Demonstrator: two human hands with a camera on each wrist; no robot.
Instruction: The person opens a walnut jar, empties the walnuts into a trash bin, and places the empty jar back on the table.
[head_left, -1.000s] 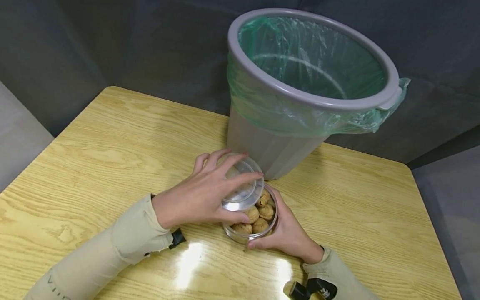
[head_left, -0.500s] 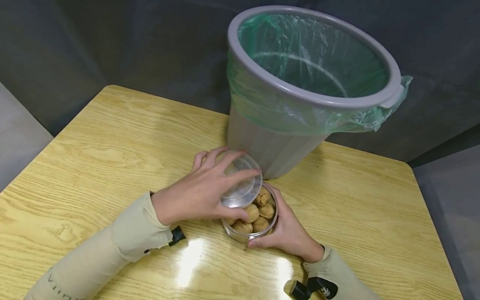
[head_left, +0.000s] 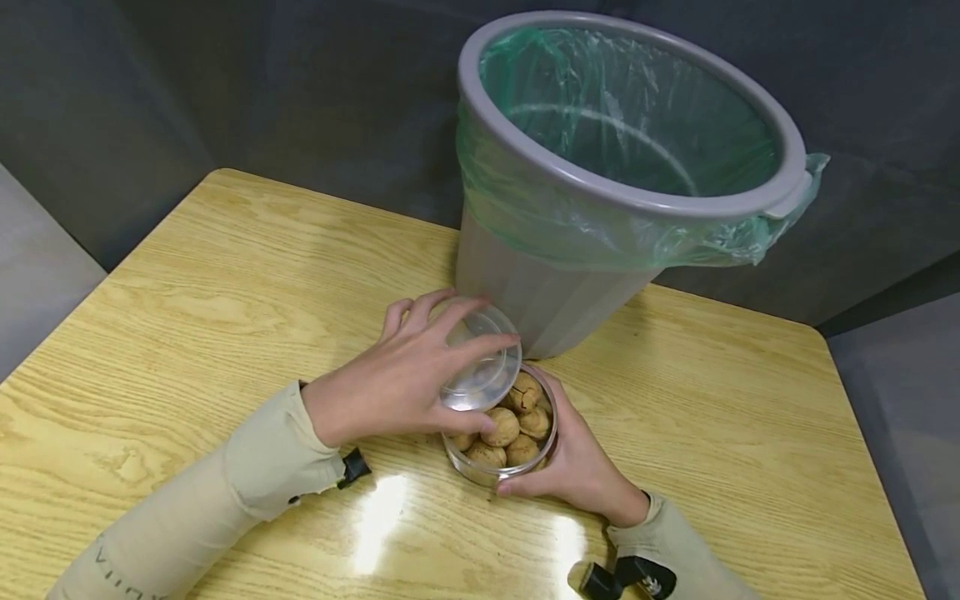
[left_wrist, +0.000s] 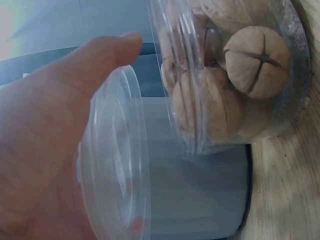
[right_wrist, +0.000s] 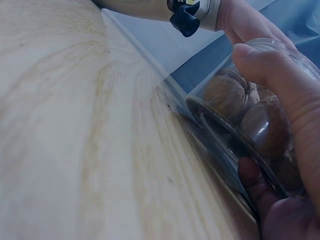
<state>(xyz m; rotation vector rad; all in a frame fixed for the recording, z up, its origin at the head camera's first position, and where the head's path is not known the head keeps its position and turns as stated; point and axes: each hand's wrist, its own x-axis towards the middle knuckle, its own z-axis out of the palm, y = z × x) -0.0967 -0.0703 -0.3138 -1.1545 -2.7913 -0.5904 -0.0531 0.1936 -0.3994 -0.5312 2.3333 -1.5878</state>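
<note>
A clear round jar point(left_wrist: 202, 135) holds several cracked walnuts point(head_left: 503, 427), and its mouth is uncovered on the right side. My right hand point(head_left: 581, 462) grips the jar from the right, with the thumb on the near side and fingers around the far side. In the right wrist view, a fingertip point(right_wrist: 250, 171) lies by the jar's bottom edge. My left hand point(head_left: 401, 379) holds a translucent plastic lid point(head_left: 487, 379) with spread fingers over it. The lid is tilted above the jar's far left part and hides some walnuts. In the left wrist view, lid and jar stand apart.
A large grey trash bin point(head_left: 525, 287) lined with a green plastic bag point(head_left: 570, 225) stands just behind the jar. Everything rests on a wood-grain table point(head_left: 247, 275). Dark cloth point(head_left: 337, 92) hangs behind the table.
My left hand has drawn the lid slightly back and to the left, baring more walnuts. The right hand and jar have stayed almost still.
</note>
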